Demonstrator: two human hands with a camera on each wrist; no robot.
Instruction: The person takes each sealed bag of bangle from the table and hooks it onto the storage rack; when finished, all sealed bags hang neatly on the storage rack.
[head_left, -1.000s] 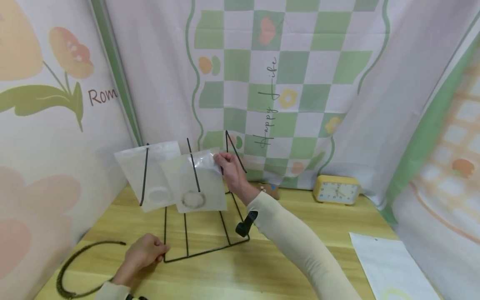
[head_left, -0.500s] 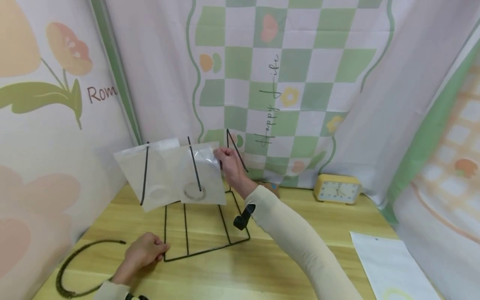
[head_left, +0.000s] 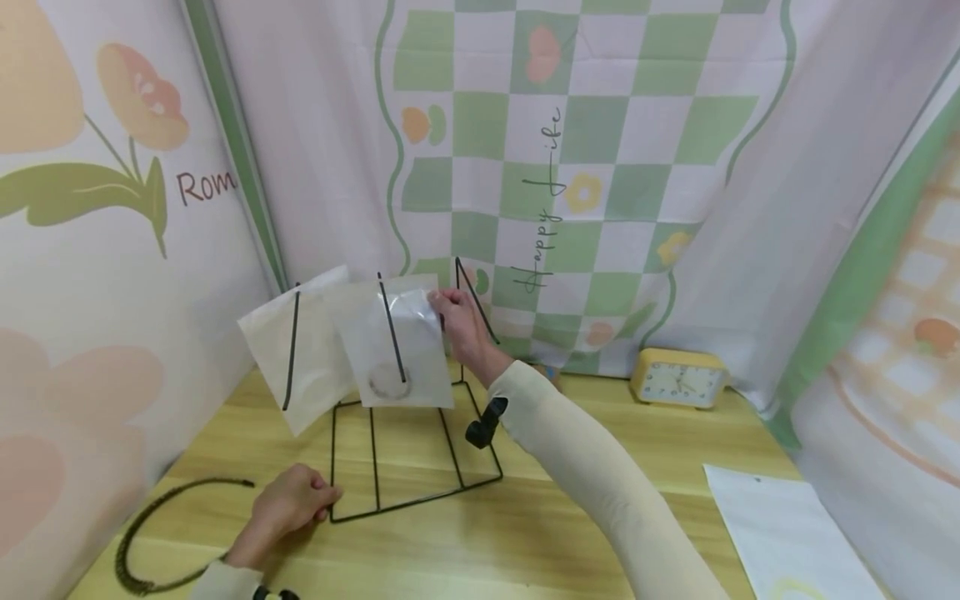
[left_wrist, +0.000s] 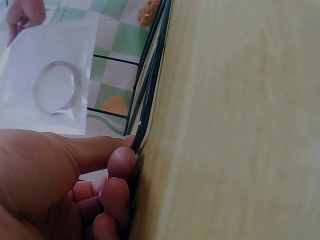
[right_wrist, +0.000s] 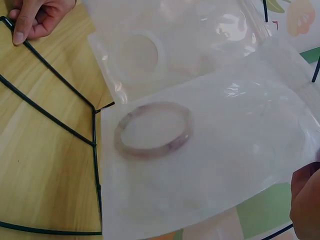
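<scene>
My right hand [head_left: 467, 335] pinches the upper right corner of a translucent bag [head_left: 423, 346] with a pale bangle [right_wrist: 155, 131] inside. Another translucent bag [head_left: 307, 358] hangs tilted to its left, partly behind it; a whiter ring [right_wrist: 159, 55] shows inside it in the right wrist view. Both bags are at a black wire rack [head_left: 420, 502], with a black prong [head_left: 392, 329] in front of the nearer bag and another prong [head_left: 292, 350] in front of the other. At the rack's front left base corner, my left hand [head_left: 291, 502] grips the wire between thumb and fingers.
A dark braided necklace or headband [head_left: 135, 533] curves on the wooden table [head_left: 577, 517] at the left. The yellow clock [head_left: 678, 379] stands at the back right, and a white sheet [head_left: 780, 525] lies at the right. A bare prong [head_left: 477, 304] rises behind my right hand.
My right hand has lifted slightly, raising the nearer bag's lower edge. The left bag has tilted more, and its ring no longer shows in the head view. The left hand stays put.
</scene>
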